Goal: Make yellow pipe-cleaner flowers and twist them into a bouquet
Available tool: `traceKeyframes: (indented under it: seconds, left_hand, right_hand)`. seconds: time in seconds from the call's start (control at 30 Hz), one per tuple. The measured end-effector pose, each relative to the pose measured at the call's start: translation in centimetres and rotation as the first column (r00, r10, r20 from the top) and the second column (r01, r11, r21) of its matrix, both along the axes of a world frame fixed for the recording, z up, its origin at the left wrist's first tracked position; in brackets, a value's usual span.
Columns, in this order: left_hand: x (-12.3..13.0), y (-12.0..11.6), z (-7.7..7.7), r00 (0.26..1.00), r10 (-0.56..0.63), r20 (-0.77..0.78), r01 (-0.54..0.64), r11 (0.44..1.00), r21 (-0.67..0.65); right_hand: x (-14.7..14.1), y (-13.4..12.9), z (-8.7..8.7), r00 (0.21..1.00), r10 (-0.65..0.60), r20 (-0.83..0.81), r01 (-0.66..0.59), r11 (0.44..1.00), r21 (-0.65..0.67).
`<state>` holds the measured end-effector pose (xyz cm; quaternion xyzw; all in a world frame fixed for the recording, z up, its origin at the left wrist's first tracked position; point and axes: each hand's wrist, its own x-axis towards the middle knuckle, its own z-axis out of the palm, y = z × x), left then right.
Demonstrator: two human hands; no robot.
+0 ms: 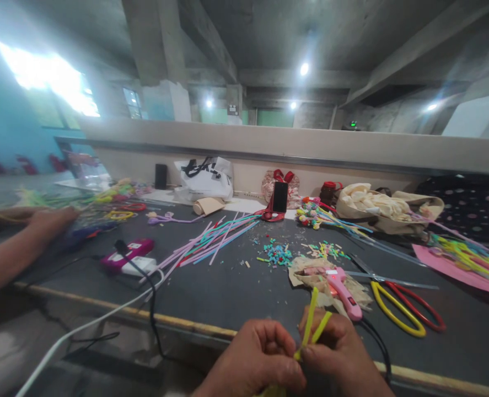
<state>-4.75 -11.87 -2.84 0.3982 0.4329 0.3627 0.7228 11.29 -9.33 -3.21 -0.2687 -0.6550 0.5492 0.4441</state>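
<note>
A yellow pipe cleaner (310, 318), bent into a V with both ends pointing up, is pinched at the table's front edge. My left hand (261, 355) is closed, its thumb and fingertips at the low bend. My right hand (341, 353) grips the same piece just above that bend, thumb in front. Right behind it lies a pink glue gun (343, 292) on crumpled brown paper (362, 295). Scissors with one yellow and one red handle (399, 325) rest further right. Part of something yellow shows below my left hand, too hidden to make out.
Small cut pieces (278, 253) are scattered mid-table. Long pastel pipe cleaners (211, 237) lie left of them, near a magenta power strip (130, 253) with cables over the edge. A phone (280, 197) stands at the back. Another person's hand (54, 223) is at far left.
</note>
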Motion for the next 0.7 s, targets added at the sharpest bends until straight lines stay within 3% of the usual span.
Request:
traceKeyframes:
  seconds: [0.13,0.27,0.4,0.53,0.7]
  left_hand:
    - [0.3,-0.2,0.3,0.997,0.054,0.063,-0.056,0.998,0.03]
    - [0.2,-0.1,-0.5,0.988,0.043,0.145,-0.054,0.996,0.073]
    - [0.1,0.1,-1.2,0.982,-0.007,0.189,-0.003,0.999,0.049]
    - [0.3,0.3,-1.3,0.966,-0.055,0.251,0.069,0.996,-0.05]
    - [0.2,0.3,-1.5,0.948,-0.2,0.249,0.236,0.963,-0.127]
  right_hand:
    - [0.0,-0.2,0.4,0.999,-0.016,0.032,0.015,0.999,0.04]
    - [0.3,0.1,-0.7,1.0,0.005,-0.003,-0.005,1.0,0.002]
    - [0.1,0.3,-1.6,0.995,0.039,-0.087,-0.047,0.994,-0.099]
    - [-0.4,0.3,-1.2,0.983,0.068,-0.171,-0.099,0.978,-0.182]
    - [-0.1,0.3,-0.8,0.978,0.168,-0.12,-0.179,0.981,-0.081]
